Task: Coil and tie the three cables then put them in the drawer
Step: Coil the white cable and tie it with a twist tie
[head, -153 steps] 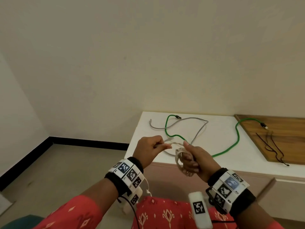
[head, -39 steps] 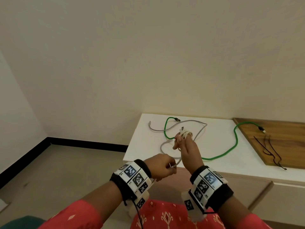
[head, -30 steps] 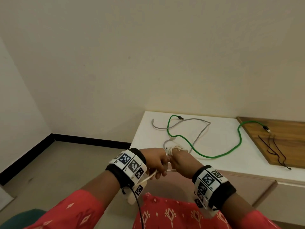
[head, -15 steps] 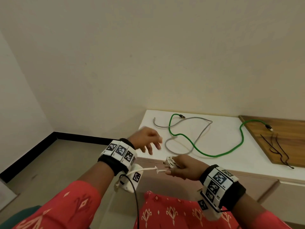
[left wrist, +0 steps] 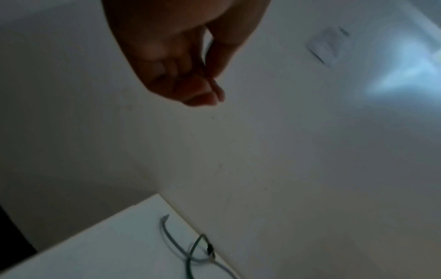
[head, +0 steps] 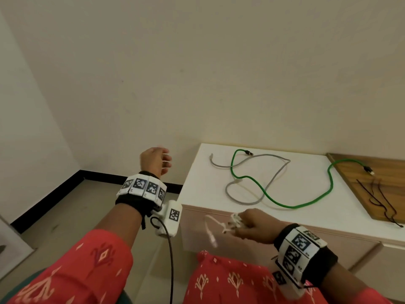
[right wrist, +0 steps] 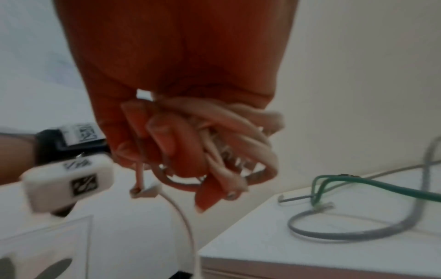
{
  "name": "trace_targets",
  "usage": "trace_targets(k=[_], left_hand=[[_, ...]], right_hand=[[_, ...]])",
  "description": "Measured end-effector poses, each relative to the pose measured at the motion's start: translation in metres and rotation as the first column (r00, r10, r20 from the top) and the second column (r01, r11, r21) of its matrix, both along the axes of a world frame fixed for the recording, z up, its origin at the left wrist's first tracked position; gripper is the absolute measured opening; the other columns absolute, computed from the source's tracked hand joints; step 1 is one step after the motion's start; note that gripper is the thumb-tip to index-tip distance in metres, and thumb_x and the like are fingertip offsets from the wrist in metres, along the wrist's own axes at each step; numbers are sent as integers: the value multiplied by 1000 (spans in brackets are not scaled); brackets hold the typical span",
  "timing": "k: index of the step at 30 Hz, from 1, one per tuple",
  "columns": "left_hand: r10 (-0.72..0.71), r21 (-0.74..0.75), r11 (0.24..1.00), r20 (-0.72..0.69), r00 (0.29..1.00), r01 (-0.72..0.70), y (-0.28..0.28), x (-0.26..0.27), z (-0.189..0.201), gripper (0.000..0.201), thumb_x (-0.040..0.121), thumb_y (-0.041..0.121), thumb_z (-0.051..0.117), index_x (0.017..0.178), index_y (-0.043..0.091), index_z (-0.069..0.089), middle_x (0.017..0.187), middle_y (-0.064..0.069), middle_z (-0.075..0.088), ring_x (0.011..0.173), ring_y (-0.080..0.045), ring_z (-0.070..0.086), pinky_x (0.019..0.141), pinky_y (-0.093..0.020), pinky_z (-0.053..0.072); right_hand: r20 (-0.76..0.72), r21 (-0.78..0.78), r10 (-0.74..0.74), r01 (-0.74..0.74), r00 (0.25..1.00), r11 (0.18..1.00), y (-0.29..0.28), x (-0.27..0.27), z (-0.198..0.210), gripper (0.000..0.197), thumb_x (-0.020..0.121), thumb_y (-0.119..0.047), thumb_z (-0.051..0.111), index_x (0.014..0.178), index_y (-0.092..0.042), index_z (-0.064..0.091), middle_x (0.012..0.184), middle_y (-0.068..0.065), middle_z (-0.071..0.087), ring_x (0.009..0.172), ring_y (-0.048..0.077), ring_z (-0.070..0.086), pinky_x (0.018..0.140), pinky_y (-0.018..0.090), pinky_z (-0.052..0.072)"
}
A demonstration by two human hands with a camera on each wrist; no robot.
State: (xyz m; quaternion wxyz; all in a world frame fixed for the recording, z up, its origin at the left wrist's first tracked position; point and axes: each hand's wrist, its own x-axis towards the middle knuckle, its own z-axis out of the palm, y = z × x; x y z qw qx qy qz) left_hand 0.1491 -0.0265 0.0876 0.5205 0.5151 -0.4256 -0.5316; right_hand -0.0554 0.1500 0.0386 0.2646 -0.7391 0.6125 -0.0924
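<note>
The right hand (head: 255, 223) is gripping the coiled white cable (right wrist: 229, 136), its fingers (right wrist: 167, 139) curled round the bundle just off the front edge of the surface (head: 206, 172). A loose tail with its plug end (head: 211, 234) is hanging from the bundle toward the left hand's side, so the tie does not look finished. The left hand (head: 154, 160) is raised well apart from the bundle, beyond the surface's left corner, its fingers loosely curled and holding nothing.

Relative to the bundle, the grey cable (head: 258, 178) and the green cable (head: 306, 202) are lying uncoiled farther back on the surface, their long runs crossing each other. The right hand is nearer to both. The left hand is probably the one to come back for the dangling tail, which is pointing its way.
</note>
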Motion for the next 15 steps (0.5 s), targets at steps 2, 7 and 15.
trace_targets(k=[2, 7, 15], left_hand=[[-261, -60, 958, 210, 942, 279, 16, -13, -2, 19, 91, 12, 47, 74, 14, 57, 61, -2, 58, 36, -4, 50, 37, -11, 33], [-630, -26, 583, 617, 472, 812, 51, -57, -32, 26, 90, 15, 54, 116, 14, 54, 105, -4, 59, 96, -12, 54, 63, -16, 48], [-474, -230, 656, 615, 630, 719, 70, -71, -44, 28, 97, 14, 37, 74, 22, 51, 65, 2, 54, 62, -18, 58, 59, -25, 44]], right_hand=[[250, 39, -154, 149, 956, 988, -2, -13, 2, 31, 88, -22, 58, 59, -18, 47, 56, -1, 50, 39, 0, 43, 44, 16, 35], [654, 45, -280, 334, 703, 942, -5, -33, 13, 27, 74, -26, 60, 56, -7, 49, 38, -4, 46, 33, 8, 45, 54, 30, 47], [926, 227, -298, 288, 232, 930, 4, -27, 32, 32, 73, -22, 60, 50, -8, 43, 42, 3, 28, 36, 16, 32, 55, 30, 50]])
